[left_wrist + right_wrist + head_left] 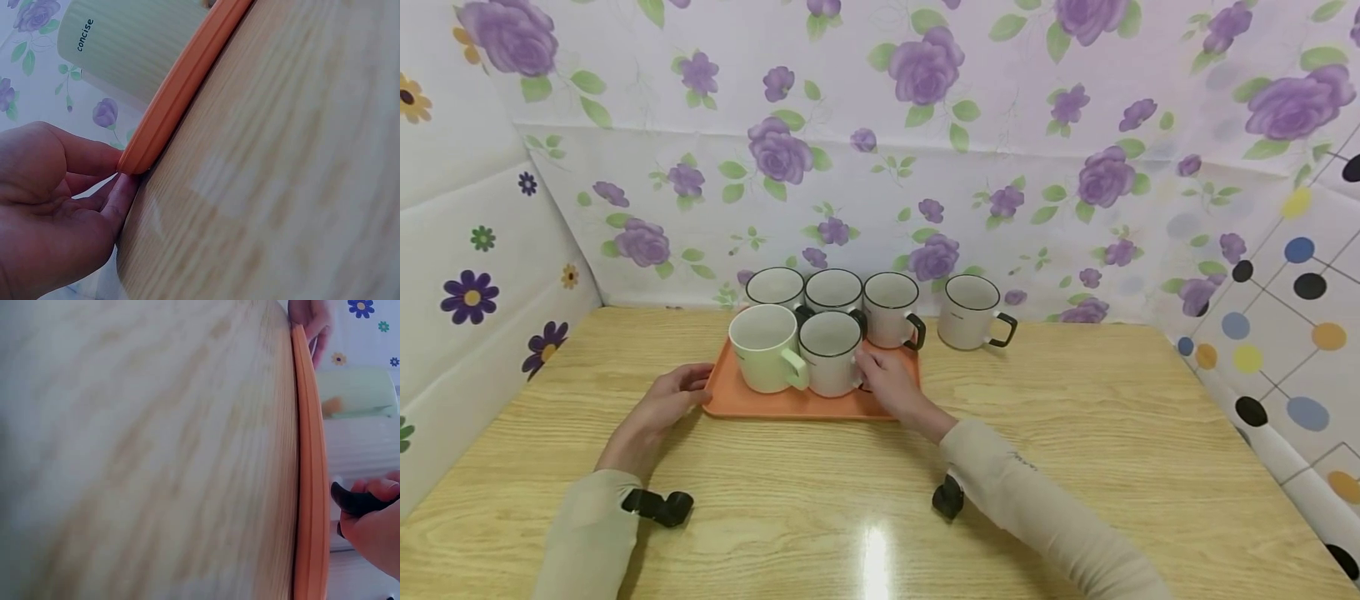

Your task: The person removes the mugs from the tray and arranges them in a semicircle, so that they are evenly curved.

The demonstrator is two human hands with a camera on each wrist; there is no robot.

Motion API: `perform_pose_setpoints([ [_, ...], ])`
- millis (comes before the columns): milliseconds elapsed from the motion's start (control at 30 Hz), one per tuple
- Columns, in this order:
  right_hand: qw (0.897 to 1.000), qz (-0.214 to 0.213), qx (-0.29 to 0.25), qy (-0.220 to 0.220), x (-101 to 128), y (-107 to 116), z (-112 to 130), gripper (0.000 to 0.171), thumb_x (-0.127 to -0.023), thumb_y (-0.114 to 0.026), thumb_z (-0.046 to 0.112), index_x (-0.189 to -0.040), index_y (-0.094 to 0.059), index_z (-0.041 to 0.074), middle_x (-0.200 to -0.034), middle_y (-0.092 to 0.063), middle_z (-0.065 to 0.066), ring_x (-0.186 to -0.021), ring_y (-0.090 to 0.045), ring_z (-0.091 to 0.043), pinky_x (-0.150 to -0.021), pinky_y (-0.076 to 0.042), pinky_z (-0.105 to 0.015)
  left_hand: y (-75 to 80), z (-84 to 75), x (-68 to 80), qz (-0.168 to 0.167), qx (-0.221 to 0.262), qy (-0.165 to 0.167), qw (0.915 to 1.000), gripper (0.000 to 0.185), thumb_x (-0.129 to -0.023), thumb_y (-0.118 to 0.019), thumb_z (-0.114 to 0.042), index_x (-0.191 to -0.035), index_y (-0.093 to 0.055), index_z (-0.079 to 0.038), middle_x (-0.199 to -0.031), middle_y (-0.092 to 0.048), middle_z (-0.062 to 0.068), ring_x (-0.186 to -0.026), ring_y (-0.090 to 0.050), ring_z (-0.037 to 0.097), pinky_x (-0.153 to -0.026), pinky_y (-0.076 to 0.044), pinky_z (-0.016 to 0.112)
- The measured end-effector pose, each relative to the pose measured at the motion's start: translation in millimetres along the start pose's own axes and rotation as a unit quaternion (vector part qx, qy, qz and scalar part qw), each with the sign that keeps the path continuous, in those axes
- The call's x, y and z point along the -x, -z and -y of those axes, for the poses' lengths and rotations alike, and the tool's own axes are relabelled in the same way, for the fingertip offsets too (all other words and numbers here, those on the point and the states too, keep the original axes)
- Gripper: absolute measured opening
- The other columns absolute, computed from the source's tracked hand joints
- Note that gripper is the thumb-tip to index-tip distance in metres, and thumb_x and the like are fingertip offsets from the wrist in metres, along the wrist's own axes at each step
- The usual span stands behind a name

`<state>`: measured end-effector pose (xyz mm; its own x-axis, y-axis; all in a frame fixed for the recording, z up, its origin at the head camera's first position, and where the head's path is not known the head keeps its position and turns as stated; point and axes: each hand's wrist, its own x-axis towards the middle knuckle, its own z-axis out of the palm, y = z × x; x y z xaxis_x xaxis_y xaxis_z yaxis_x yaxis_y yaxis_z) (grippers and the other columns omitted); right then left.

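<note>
The right hand point(887, 385) has its grip closed on the black handle point(356, 501) of a white mug point(831, 352), fingers curled round it; this mug stands on the orange tray point(790, 404), in the front row at the tray's right. The left hand point(658, 408) rests on the counter point(1075, 433) at the tray's left front corner, its fingertips point(122, 187) touching the rim from below and its thumb at the edge; the fingers lie nearly straight, so the grip is not closed on anything and seems only to steady the tray.

Just left of the held mug, touching or nearly so, stands a pale green mug point(765, 346). Behind these two, along the tray's far side, stand three more white mugs point(835, 292) in a row. One further white mug point(972, 311) stands off the tray, on the counter just beyond its far right corner.

As a judgement: five mugs are on the tray and one is left outside it, so the work of gathering them looks nearly finished, with the held mug just being seated or adjusted and the last mug not yet brought over.
</note>
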<state>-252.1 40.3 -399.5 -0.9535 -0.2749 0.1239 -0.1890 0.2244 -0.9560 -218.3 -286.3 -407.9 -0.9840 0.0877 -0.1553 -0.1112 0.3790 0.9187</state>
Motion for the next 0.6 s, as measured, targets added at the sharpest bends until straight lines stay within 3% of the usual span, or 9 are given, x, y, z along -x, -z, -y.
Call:
perform_pose_setpoints([
  [167, 0.999, 0.036, 0.002, 0.012, -1, 9, 0, 0.04, -0.104, -0.044, 0.023, -0.072, -0.051, 0.0, -0.068, -0.046, -0.004, -0.065, -0.044, -0.016, -0.061, -0.037, -0.028, 0.6, 0.1, 0.6, -0.003, -0.002, -0.001, 1.0, 0.057, -0.097, -0.049, 0.002, -0.146, -0.022, 0.013, -0.143, -0.031, 0.035, -0.13, -0.033, 0.043, -0.098, -0.035, 0.044],
  [367, 0.997, 0.07, -0.024, 0.008, 4, 23, 2, 0.046, -0.105, -0.042, 0.025, -0.071, -0.044, -0.006, -0.067, -0.042, -0.009, -0.062, -0.038, -0.018, -0.061, -0.034, -0.029, 0.9, 1.1, 0.0, -0.001, -0.005, 0.0, 1.0, 0.057, -0.097, -0.049, 0.001, -0.146, -0.023, 0.013, -0.143, -0.032, 0.034, -0.129, -0.034, 0.043, -0.096, -0.036, 0.043],
  [600, 0.996, 0.062, -0.067, 0.01, 8, 45, 16, 0.044, -0.105, -0.042, 0.023, -0.065, -0.038, 0.005, -0.062, -0.032, -0.002, -0.058, -0.031, -0.016, -0.062, -0.031, -0.034, 0.7, 0.8, 0.3, -0.001, -0.005, 0.001, 1.0, 0.058, -0.097, -0.05, 0.0, -0.146, -0.022, 0.013, -0.143, -0.031, 0.034, -0.129, -0.033, 0.043, -0.097, -0.035, 0.046],
])
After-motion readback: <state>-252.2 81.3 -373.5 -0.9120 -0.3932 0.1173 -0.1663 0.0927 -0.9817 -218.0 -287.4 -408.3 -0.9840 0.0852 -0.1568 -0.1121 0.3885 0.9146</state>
